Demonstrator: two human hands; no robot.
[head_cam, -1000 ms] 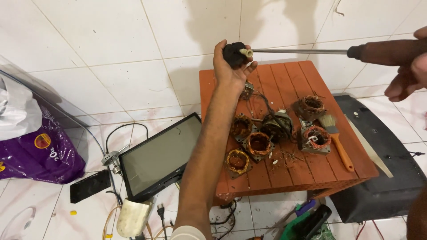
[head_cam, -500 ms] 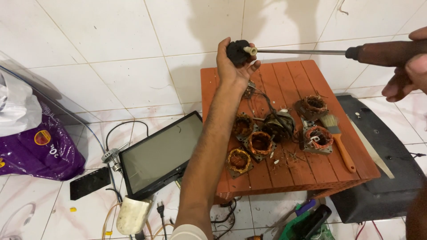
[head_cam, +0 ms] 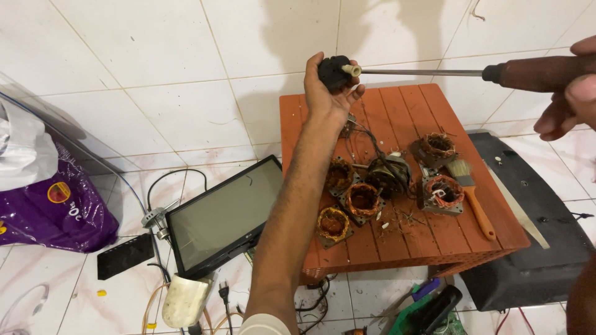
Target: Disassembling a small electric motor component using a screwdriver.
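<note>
Purple bag [head_cam: 53, 205] beside white tiles [head_cam: 155, 99]

Dark flat screen [head_cam: 226, 217] lies face-up on floor left of table; purple bag [head_cam: 53, 208] with round yellow-red label [head_cam: 59, 192] at far left.

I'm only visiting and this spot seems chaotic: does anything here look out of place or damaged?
Yes. A flat screen lies tilted on the floor among loose cables, and bits of wire debris are scattered around the stripped copper-wound motor cores on the orange table.
</note>
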